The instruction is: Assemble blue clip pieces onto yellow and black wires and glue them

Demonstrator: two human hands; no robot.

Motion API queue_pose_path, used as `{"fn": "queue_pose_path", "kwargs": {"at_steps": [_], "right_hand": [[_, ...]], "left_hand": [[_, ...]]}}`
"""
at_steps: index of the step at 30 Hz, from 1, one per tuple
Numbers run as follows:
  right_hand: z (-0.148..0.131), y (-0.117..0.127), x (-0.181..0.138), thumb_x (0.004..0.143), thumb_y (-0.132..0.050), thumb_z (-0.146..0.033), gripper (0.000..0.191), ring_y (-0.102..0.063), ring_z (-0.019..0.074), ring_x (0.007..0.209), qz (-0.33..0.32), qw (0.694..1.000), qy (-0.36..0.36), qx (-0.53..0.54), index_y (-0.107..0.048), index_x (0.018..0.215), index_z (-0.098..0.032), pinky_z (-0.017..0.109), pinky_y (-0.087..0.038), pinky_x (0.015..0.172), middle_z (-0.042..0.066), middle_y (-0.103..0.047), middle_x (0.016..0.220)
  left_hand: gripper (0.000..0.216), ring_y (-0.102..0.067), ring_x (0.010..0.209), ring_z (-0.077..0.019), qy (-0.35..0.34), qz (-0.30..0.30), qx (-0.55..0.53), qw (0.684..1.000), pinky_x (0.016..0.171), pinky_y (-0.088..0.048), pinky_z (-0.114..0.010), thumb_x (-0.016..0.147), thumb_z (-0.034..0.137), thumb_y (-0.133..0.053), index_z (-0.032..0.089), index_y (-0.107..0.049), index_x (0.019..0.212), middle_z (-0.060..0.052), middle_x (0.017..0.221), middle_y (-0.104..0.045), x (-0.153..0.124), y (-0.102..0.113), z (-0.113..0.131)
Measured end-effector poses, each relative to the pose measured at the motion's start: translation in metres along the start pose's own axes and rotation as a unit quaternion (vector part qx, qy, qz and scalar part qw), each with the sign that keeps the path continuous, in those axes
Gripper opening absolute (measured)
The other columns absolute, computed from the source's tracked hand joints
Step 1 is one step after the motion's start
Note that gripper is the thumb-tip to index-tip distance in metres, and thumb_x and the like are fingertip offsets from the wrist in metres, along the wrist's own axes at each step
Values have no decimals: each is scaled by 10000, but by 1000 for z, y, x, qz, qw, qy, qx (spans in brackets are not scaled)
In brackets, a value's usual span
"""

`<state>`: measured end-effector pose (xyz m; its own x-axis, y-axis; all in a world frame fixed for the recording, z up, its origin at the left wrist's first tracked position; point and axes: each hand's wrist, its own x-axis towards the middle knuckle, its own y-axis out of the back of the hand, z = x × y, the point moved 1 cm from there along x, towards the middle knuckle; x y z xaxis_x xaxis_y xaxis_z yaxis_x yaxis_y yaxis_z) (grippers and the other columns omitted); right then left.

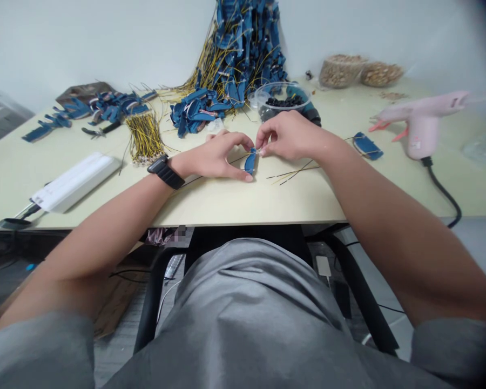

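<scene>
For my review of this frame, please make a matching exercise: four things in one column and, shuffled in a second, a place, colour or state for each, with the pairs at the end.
Column one
1. small blue piece
2. glue gun
3. watch
4. long white box

Column two
A. black, worn on the wrist
B. on the table, left of the left forearm
C. between the thumb and a finger of the left hand
D. pink, on the right side of the table

Pairs: 1-C, 2-D, 3-A, 4-B
</scene>
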<state>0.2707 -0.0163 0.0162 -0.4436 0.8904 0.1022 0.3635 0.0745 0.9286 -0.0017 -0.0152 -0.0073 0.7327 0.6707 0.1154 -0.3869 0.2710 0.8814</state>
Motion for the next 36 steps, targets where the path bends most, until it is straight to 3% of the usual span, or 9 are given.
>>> {"fn": "queue_pose_path", "kwargs": {"at_steps": [8, 19, 36], "right_hand": [[1, -1, 1, 1024, -1005, -239, 133, -833, 339, 1043, -3, 1000, 7, 4, -1013, 1149, -283, 484, -626, 1011, 68, -883, 979], [-3, 1, -1, 985, -985, -134, 171, -815, 315, 1022, -2, 1000, 10, 19, -1005, 1087, -270, 451, -594, 955, 48, -860, 926], [-7, 2, -4, 973, -952, -174, 122, -801, 317, 982, -8, 999, 10, 32, -969, 1025, -283, 478, -630, 962, 56, -874, 943]], "left_hand": [[1026, -690, 1561, -489, -1, 11, -4, 1000, 1417, -458, -636, 809, 1030, -992, 290, -864, 1509, -143, 1621, -858, 0, 0, -3], [1028, -702, 1558, -492, 4, -2, -13, 1000, 1424, -445, -663, 806, 973, -1018, 290, -857, 1558, -143, 1632, -851, 2, 1, -6], [994, -713, 1511, -447, -18, -8, -30, 999, 1377, -513, -592, 816, 943, -1043, 310, -876, 1563, -120, 1612, -870, 3, 3, -10]]}}
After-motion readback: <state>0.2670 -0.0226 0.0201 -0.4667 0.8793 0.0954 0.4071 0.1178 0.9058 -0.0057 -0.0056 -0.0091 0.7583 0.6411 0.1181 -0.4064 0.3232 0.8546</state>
